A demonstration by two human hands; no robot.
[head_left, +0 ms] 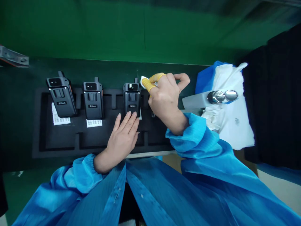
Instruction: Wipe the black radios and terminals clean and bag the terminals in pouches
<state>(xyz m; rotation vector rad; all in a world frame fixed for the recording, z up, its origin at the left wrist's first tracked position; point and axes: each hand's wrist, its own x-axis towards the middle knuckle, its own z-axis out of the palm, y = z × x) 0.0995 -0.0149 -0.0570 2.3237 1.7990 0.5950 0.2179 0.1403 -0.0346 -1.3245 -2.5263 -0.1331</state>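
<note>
cuffs [190, 136] at tray edge [58, 153], left fingers [129, 121] splayed on radio [131, 97], right fingers [152, 82] pinching label [144, 81]

You wore the camera on your head, so it looked forward and down from above your chest, straight over your left hand [121, 141] and right hand [166, 100]. It faced the black foam tray [58, 142] close below, with your blue sleeves [192, 138] along the bottom edge and a green surface [70, 28] across the top.
</note>
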